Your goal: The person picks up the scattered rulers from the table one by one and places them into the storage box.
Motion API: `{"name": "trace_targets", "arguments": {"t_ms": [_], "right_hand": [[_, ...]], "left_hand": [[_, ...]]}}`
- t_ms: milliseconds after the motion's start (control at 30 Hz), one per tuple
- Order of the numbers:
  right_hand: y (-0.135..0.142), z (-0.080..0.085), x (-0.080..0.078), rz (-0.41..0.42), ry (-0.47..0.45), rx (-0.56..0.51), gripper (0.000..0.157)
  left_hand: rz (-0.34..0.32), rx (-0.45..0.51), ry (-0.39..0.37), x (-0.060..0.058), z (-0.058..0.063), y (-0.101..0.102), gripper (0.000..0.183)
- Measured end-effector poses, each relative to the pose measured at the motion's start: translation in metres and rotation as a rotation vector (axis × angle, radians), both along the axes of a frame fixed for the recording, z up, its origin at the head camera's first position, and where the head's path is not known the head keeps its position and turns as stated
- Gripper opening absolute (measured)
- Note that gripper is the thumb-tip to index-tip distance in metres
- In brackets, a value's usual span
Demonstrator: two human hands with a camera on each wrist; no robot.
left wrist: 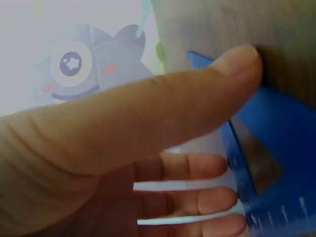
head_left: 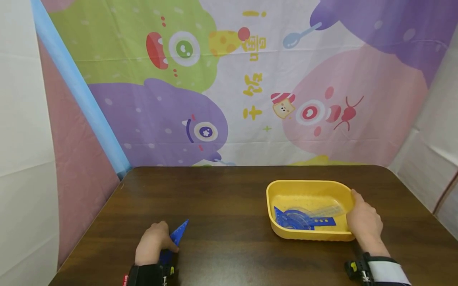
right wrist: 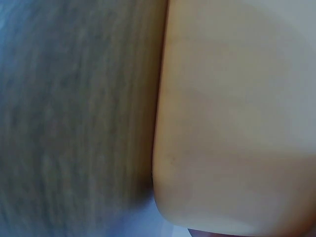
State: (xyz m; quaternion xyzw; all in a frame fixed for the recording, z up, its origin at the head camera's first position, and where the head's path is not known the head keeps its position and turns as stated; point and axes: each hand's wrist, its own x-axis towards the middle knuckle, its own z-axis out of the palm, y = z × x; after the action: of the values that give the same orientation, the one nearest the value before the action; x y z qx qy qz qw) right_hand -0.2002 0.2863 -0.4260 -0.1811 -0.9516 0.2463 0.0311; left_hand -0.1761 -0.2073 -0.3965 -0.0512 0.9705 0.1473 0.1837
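Note:
My left hand (head_left: pixel 152 243) holds a blue set square (head_left: pixel 180 232) between thumb and fingers, at the near left of the table. In the left wrist view, the thumb lies across the set square (left wrist: pixel 291 123) and the fingertips meet its graduated edge; a triangular cut-out shows in its middle. On the right, my right hand (head_left: pixel 365 222) grips the right side of a yellow plastic basin (head_left: pixel 311 235). Inside the basin lie a blue protractor (head_left: pixel 297 217), a blue straight strip with holes (head_left: pixel 326 221) and clear plastic pieces (head_left: pixel 330 211). The right wrist view shows the basin's wall (right wrist: pixel 232 123) close up.
The dark wooden table (head_left: pixel 222 206) has rounded far corners. Behind it hangs a cloth (head_left: pixel 247 147) printed with cartoon monsters, and pale cloth walls (head_left: pixel 425 155) stand at the sides. Both wrists wear straps with small devices.

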Motion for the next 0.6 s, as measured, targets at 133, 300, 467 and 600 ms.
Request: {"name": "trace_targets", "arguments": {"t_ms": [133,300,467,600], "right_hand": [[-0.0002,0.0002,0.0005,0.000,0.010,0.003,0.059],[-0.0014,0.0010,0.0014,-0.005,0.010,0.007,0.060],[-0.0009,0.0018,0.0003,-0.006,-0.007,0.006,0.059],[-0.0007,0.0028,-0.0008,-0.005,-0.014,0.006,0.059]], "left_hand": [[-0.014,-0.002,0.014,0.0000,-0.0003,0.0019,0.047],[-0.021,-0.004,0.021,-0.0012,-0.0023,0.0027,0.046],[-0.049,0.028,-0.014,-0.0041,-0.0008,0.0003,0.049],[-0.060,0.091,-0.033,-0.0047,0.0005,-0.0047,0.042]]}}
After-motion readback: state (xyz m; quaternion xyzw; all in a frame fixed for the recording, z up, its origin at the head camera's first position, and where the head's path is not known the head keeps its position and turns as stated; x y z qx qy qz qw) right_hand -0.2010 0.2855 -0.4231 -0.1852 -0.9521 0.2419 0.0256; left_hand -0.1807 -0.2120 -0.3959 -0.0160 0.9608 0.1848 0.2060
